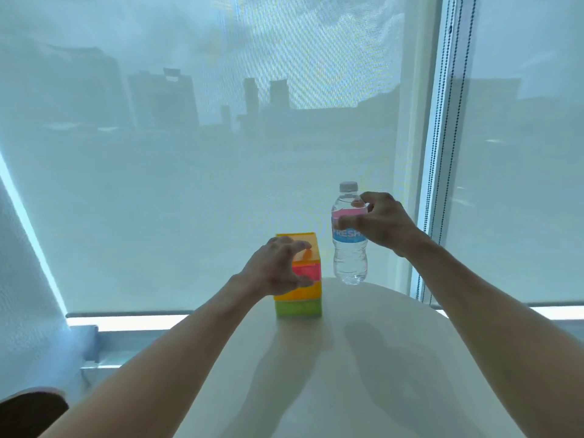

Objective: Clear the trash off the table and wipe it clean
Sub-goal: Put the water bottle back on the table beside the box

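Two bare hands reach across a round white worktop (pixel 363 358) set against a window with a translucent roller blind (pixel 205 184), city blocks dim behind it. The left hand (pixel 278 267) hovers at the near left face of a rectangular carton banded in orange, pink, yellow and green (pixel 305 290), which stands upright near the far edge of the worktop; its fingers (pixel 300 245) are spread and curved into a claw, thumb low and forefinger at the top of the carton, and whether they already touch it cannot be told. The right hand (pixel 379 222) is at the label of a clear plastic water bottle with a white cap and a pink and blue label (pixel 350 257), standing upright just right of the carton and a little farther back; its fingers curl toward the bottle's right side, thumb crossing the front of the label, apparently closing round it. Both pieces of trash have a vertical long axis, each lying directly ahead of its own hand, so the likely next move is a sideways close and a straight lift, one object per hand.
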